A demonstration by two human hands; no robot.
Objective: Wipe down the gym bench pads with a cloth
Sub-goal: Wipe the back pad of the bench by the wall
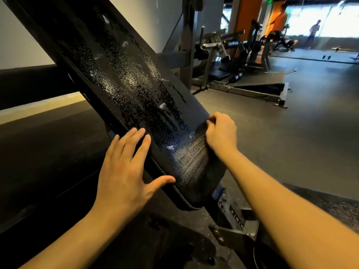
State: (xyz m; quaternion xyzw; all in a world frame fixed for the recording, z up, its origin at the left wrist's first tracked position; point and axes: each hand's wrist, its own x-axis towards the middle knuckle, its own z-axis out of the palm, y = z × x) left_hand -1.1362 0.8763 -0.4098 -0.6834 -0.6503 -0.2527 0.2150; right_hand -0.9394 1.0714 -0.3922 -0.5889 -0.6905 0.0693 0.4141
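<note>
Head view: the bench pad [124, 78] is a long black cushion set at a steep incline, with its long axis running from top left down to bottom centre. Most of it is covered in spray droplets [136, 90] and a few foamy blobs. The dark cloth [194, 158] sits at the pad's low end, draped over the right edge; it looks streaky, so I can't make out exactly where it stops.

The right hand [220, 133] has its fingers curled in, bunching the cloth against that right edge. The left hand [124, 171] is spread flat on the opposite edge with the thumb hooked over the seam, bracing rather than holding anything.

The wet part lies up and to the left of the right hand, along the pad's length, so I'd guess the next stroke has to run uphill along that axis.

Below is the metal frame [237, 220], with rubber floor [291, 133] all around and other machines [242, 55] further back.
</note>
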